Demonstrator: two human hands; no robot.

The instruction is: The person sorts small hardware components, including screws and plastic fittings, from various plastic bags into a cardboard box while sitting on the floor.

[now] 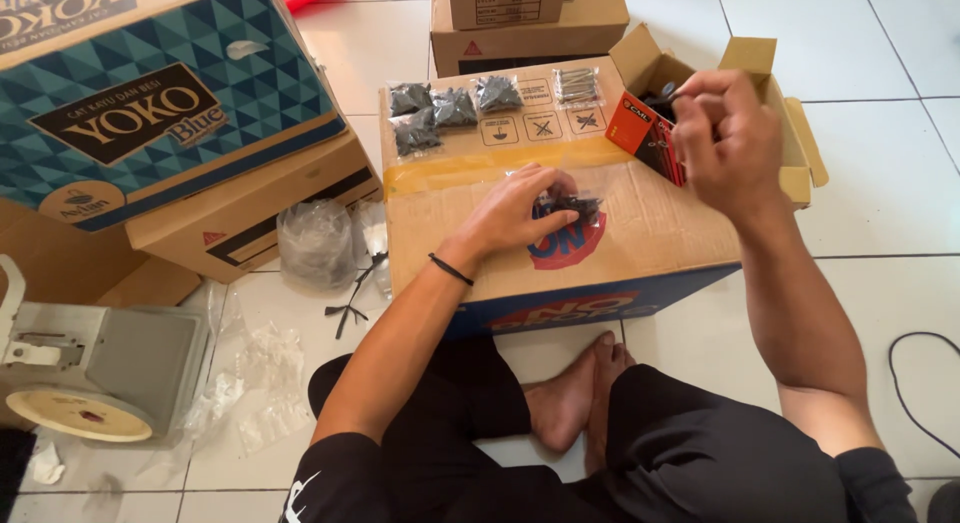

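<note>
Left hand [515, 211]: fingers curl around a small clear plastic bag of dark screws [572, 205], pinning it on the big cardboard box [640, 233].
Right hand [725, 133]: raised, fingertips pinched on a few dark screws above the small red-and-black carton [640, 128].
Box top: matte brown, a glossy tape strip across it.
Filled bags [440, 111]: crinkly, clear, lying at the far edge.
Silvery bag [576, 85]: just beside them.
Floor [880, 183]: smooth pale tiles.

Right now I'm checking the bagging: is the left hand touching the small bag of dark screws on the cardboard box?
Touching. The head view shows the left hand with fingertips pinching the small bag of dark screws on the cardboard box.
</note>
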